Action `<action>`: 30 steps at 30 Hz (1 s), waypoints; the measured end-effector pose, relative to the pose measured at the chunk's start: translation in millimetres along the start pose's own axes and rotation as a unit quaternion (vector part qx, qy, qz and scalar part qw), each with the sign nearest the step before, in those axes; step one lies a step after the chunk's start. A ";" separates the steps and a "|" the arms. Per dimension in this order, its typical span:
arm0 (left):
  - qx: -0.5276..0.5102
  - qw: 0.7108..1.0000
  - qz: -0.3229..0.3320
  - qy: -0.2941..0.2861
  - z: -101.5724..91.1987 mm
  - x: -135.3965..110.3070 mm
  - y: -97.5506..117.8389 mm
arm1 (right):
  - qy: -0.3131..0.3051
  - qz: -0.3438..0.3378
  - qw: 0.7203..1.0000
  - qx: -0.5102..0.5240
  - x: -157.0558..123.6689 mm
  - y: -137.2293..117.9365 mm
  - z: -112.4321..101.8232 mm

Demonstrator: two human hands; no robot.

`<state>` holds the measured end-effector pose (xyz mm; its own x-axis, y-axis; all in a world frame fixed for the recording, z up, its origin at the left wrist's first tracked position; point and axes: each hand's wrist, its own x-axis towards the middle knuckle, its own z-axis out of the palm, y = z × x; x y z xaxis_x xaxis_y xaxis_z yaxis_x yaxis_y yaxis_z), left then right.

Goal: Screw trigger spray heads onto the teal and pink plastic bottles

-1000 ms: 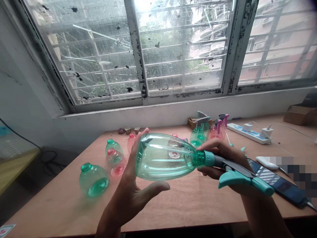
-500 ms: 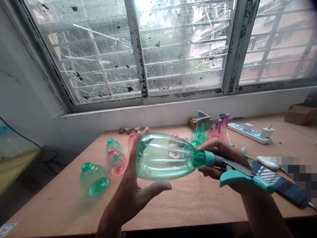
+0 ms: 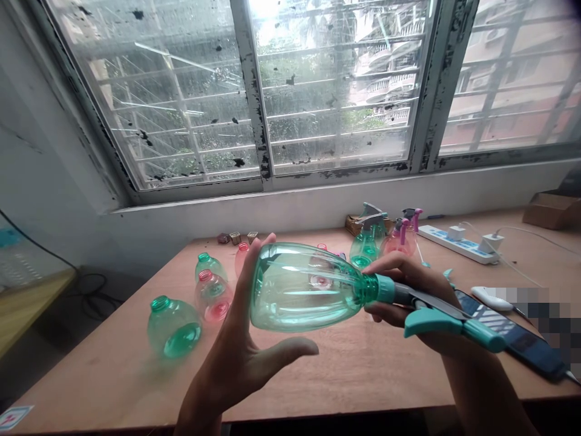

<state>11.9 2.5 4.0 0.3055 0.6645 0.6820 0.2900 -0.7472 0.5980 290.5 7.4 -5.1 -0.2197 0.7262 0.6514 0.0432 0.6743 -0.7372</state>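
A clear green spray bottle (image 3: 304, 287) lies sideways in the air above the wooden table (image 3: 345, 369). Its base rests against my left hand (image 3: 245, 357), palm up, fingers and thumb cupped around the bottom. My right hand (image 3: 408, 290) is wrapped around the bottle's neck, at the teal collar and grey-teal trigger head (image 3: 445, 321), whose nozzle points to the right.
Loose green (image 3: 173, 324) and pink (image 3: 212, 295) bottle bodies stand at the left of the table. Finished sprayers (image 3: 370, 239) stand at the back by a power strip (image 3: 458, 243). A phone (image 3: 512, 336) lies at the right. A cardboard box (image 3: 551, 209) sits far right.
Nothing has visibly changed beyond a slight shift of the view; both hands keep the same hold on the bottle.
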 end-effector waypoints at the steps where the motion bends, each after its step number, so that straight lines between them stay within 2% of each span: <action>1: -0.010 1.000 -0.007 0.005 -0.7 0.6 1.4 | -0.003 -0.008 1.000 -0.003 0.4 0.3 0.0; 5: -0.003 1.000 -0.016 0.021 -4.1 3.8 5.3 | -0.004 -0.015 1.000 -0.003 1.2 0.2 0.5; 12: 0.041 0.998 0.049 0.010 -3.8 2.8 1.2 | 0.007 0.000 1.000 0.028 -1.9 -0.1 -0.9; 16: 0.022 0.999 0.015 -0.019 -2.2 0.7 0.0 | 0.013 -0.001 1.000 0.020 -2.0 0.4 -1.0; 21: 0.026 0.999 -0.034 -0.023 -5.2 0.4 -0.9 | 0.002 0.006 1.000 0.011 -1.5 -0.5 -0.8; 30: 0.093 0.993 0.064 -0.022 -5.1 -1.3 -5.5 | 0.030 0.036 0.999 0.013 0.2 2.6 -2.0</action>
<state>5.3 5.7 2.0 0.3889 0.5674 0.7259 0.4069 -0.8126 0.4172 292.6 9.5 -6.5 -0.1581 0.7797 0.6059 0.0321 0.6173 -0.7860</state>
